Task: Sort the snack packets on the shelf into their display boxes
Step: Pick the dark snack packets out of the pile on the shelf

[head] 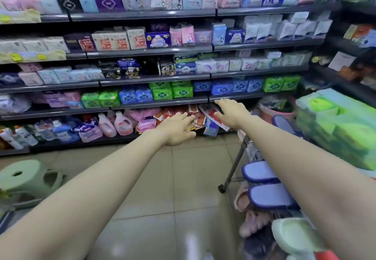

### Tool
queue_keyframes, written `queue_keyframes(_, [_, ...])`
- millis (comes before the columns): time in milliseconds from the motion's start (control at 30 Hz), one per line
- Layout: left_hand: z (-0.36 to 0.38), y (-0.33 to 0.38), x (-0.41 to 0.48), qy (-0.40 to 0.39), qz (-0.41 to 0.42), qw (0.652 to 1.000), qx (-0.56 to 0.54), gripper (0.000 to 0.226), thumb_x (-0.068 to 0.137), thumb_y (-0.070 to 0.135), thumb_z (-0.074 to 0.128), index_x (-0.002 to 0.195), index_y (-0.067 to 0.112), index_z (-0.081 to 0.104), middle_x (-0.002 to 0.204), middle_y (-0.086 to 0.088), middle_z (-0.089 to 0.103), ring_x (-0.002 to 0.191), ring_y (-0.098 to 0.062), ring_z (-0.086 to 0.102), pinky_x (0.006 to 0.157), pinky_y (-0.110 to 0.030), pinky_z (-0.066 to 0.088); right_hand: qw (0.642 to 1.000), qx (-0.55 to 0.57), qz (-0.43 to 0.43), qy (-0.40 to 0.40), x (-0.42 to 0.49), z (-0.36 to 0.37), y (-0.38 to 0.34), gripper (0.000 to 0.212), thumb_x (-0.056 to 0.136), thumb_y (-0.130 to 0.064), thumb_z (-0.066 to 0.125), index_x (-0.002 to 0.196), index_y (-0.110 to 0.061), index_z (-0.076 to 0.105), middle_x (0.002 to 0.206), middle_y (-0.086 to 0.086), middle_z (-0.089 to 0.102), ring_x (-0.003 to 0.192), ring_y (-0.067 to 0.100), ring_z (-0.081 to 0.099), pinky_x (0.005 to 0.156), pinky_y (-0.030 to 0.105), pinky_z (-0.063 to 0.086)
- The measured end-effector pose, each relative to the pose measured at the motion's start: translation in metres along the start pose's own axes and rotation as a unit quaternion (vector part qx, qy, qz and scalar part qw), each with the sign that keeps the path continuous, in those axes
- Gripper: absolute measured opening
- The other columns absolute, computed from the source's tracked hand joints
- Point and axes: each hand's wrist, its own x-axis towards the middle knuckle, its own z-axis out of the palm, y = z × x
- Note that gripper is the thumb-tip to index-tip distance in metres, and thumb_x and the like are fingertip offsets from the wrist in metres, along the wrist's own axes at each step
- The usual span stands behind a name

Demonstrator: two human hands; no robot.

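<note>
Leaning in a loose heap, the red snack packets fill the middle of the bottom shelf, under the ledge that carries green and blue packs. They overlap at mixed angles, so I judge them unsorted. I cannot pick out any display boxes among them.

My right hand comes in from the right. Its fingers curl over the top of one red-and-white packet with the thumb beneath, which looks like a pinch to lift it out of the pile. That packet lies tilted. Its long axis runs from upper left, deep in the shelf, to lower right, and the lower end juts out towards the floor.

My left hand reaches in beside it, fingers straight and slightly spread. The tips are just at the heap and hold nothing, probably to steady the other packets.

Pink pouches and pink bottles stand just left of the heap. A trolley hung with purple slippers stands on the right, and a pale green stool on the floor at far left.
</note>
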Motion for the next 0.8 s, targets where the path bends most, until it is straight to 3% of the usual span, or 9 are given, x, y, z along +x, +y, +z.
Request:
queue_keyframes(433, [-0.041, -0.082, 0.178, 0.001, -0.051, 0.998, -0.036, 0.069, 0.101, 0.046, 0.042, 0.157, 0.022, 0.009, 0.165, -0.004, 0.003, 0.152, -0.024, 0.0, 0.122, -0.043, 0.009, 0.998, 0.004, -0.039, -0.041, 0.21, 0.014, 0.03, 0.055, 0.102, -0.035, 0.042, 0.151, -0.015, 0.028, 0.153, 0.009, 0.036, 0.136, 0.031, 0.037, 0.107, 0.045, 0.031])
queue_keyframes(800, [-0.077, -0.2, 0.28, -0.004, -0.069, 0.997, -0.03, 0.069, 0.103, 0.046, 0.039, 0.158, 0.02, 0.007, 0.165, -0.007, 0.002, 0.152, -0.024, -0.001, 0.123, -0.042, 0.008, 0.996, -0.01, -0.062, -0.066, 0.378, 0.039, -0.012, 0.056, 0.102, -0.037, 0.041, 0.152, -0.015, 0.027, 0.155, 0.008, 0.033, 0.138, 0.032, 0.035, 0.108, 0.045, 0.031])
